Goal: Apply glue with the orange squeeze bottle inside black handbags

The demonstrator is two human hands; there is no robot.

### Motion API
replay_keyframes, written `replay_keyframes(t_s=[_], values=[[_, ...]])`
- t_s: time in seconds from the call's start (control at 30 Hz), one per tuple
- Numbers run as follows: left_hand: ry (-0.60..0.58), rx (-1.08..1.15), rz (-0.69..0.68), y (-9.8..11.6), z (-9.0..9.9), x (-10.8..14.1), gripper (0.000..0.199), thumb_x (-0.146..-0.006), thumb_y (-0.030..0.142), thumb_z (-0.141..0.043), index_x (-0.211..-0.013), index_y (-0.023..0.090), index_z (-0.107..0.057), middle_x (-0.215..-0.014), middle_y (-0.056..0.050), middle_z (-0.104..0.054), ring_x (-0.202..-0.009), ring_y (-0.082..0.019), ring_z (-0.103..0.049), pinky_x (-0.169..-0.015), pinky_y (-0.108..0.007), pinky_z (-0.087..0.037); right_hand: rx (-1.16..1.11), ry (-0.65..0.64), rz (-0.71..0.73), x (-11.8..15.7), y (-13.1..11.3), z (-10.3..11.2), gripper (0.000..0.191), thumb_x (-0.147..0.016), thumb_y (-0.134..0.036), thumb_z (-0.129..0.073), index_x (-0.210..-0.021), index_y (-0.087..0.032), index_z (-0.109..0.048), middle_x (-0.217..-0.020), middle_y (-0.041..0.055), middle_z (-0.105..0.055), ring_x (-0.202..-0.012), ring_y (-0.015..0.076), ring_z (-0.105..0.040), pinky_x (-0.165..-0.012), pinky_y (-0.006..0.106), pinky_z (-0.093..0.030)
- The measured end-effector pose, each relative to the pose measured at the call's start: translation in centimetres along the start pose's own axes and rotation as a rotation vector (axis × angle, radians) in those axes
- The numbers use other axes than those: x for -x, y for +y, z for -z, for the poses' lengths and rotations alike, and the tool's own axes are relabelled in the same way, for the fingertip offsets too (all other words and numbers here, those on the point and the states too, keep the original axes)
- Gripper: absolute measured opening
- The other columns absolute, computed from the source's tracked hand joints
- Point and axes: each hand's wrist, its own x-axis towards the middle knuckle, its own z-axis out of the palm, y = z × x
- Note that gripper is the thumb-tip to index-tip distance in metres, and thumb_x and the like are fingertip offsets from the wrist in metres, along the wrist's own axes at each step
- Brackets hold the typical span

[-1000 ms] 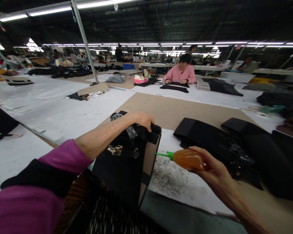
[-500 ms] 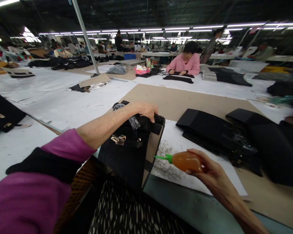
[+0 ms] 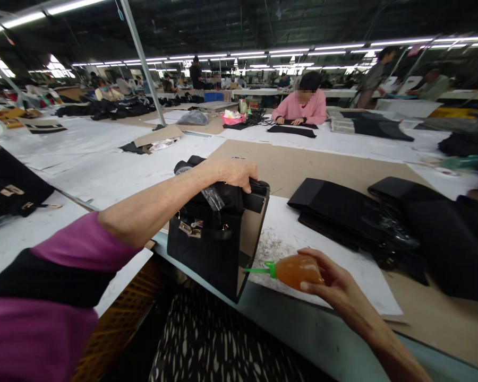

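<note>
A black handbag (image 3: 207, 249) with gold-coloured metal fittings stands tilted at the table's near edge, its tan-lined side facing right. My left hand (image 3: 239, 172) is closed on the bag's upper edge, with some of the fingers hidden behind it. Clear plastic wrap (image 3: 213, 197) lies over the upper part of the bag. In my right hand (image 3: 326, 273) is an orange-brown squeeze bottle (image 3: 298, 270) with a green nozzle (image 3: 258, 270). The nozzle points left, its tip at the lower part of the bag's side; whether it touches cannot be told.
Black bag pieces (image 3: 334, 207) lie to the right on brown board. Beneath the bottle is a stained white sheet (image 3: 366, 289). Another black bag (image 3: 11, 185) stands at the left. A yellow crate (image 3: 123, 307) sits below the table edge. Across the table a person in pink (image 3: 302, 106) handles black strips.
My right hand has brought the bottle slightly left and down, so the nozzle tip is now at the bag's side. My left hand has tilted the bag's lower end up a little.
</note>
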Motion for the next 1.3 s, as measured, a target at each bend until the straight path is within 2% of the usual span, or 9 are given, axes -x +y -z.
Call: replay_keyframes(t_s=[0.2, 0.3, 0.4, 0.53, 0.73, 0.9, 1.03, 1.3], values=[[0.143, -0.061, 0.063, -0.7, 3.8, 2.2, 0.029, -0.075, 0.026, -0.057, -0.100, 0.016, -0.066, -0.075, -0.001, -0.063, -0.071, -0.016, -0.055, -0.065, -0.026, -0.036, -0.255, 0.104, -0.011, -1.3, 0.4, 0.7, 0.057, -0.070, -0.039, -0.074, -0.118, -0.022, -0.048, -0.108, 0.0086, -0.061, -0.095, 0.0290, -0.059, -0.073, 0.040, -0.053], [0.234, -0.158, 0.050, -0.5, 4.1, 2.2, 0.023, -0.075, 0.024, -0.057, -0.093, 0.015, -0.067, -0.075, -0.003, -0.062, -0.075, -0.018, -0.056, -0.066, -0.026, -0.037, -0.302, 0.150, 0.026, -2.5, 0.5, 0.7, 0.058, -0.072, -0.040, -0.073, -0.119, -0.021, -0.047, -0.112, 0.0103, -0.059, -0.096, 0.0299, -0.059, -0.076, 0.043, -0.053], [0.299, -0.273, 0.052, 0.7, 2.8, 2.2, 0.021, -0.077, 0.022, -0.052, -0.090, 0.014, -0.066, -0.079, -0.009, -0.064, -0.080, -0.022, -0.059, -0.066, -0.030, -0.039, -0.288, 0.193, 0.056, -3.9, 0.5, 0.6, 0.060, -0.072, -0.041, -0.073, -0.121, -0.020, -0.046, -0.112, 0.0108, -0.059, -0.098, 0.0305, -0.059, -0.078, 0.044, -0.053], [0.263, -0.281, 0.083, 2.0, 0.2, 2.8, 0.021, -0.080, 0.019, -0.047, -0.090, 0.014, -0.064, -0.083, -0.012, -0.066, -0.079, -0.025, -0.062, -0.064, -0.032, -0.042, -0.250, 0.244, 0.087, -5.3, 1.2, 0.2, 0.064, -0.071, -0.042, -0.073, -0.123, -0.020, -0.044, -0.111, 0.0107, -0.059, -0.099, 0.0314, -0.058, -0.080, 0.047, -0.053], [0.305, -0.276, 0.093, 1.3, -2.2, 3.8, 0.013, -0.078, 0.019, -0.050, -0.086, 0.017, -0.060, -0.086, -0.009, -0.066, -0.079, -0.025, -0.063, -0.062, -0.032, -0.045, -0.142, 0.293, 0.123, -6.9, 2.8, 0.1, 0.063, -0.069, -0.043, -0.073, -0.120, -0.020, -0.046, -0.111, 0.0098, -0.058, -0.101, 0.0309, -0.057, -0.083, 0.046, -0.051], [0.368, -0.317, 0.071, 1.3, -4.5, 4.4, 0.013, -0.076, 0.014, -0.050, -0.086, 0.018, -0.057, -0.081, -0.006, -0.065, -0.077, -0.024, -0.062, -0.065, -0.034, -0.046, -0.041, 0.321, 0.160, -7.9, 3.1, 0.4, 0.062, -0.070, -0.044, -0.073, -0.121, -0.021, -0.045, -0.106, 0.0069, -0.061, -0.099, 0.0288, -0.058, -0.088, 0.045, -0.047], [0.405, -0.331, 0.069, 1.8, -5.3, 5.0, 0.011, -0.076, 0.013, -0.050, -0.084, 0.017, -0.055, -0.082, -0.006, -0.064, -0.078, -0.024, -0.061, -0.068, -0.035, -0.046, 0.035, 0.326, 0.189, -8.7, 2.7, 0.4, 0.063, -0.069, -0.044, -0.073, -0.121, -0.022, -0.046, -0.107, 0.0061, -0.061, -0.098, 0.0281, -0.058, -0.090, 0.044, -0.044], [0.371, -0.313, 0.071, 2.5, -5.9, 6.1, 0.015, -0.073, 0.013, -0.055, -0.087, 0.018, -0.055, -0.088, -0.007, -0.063, -0.082, -0.022, -0.058, -0.074, -0.035, -0.044, 0.116, 0.288, 0.184, -9.4, 3.0, 0.2, 0.059, -0.069, -0.045, -0.071, -0.119, -0.021, -0.048, -0.103, 0.0060, -0.062, -0.094, 0.0273, -0.059, -0.086, 0.041, -0.045]])
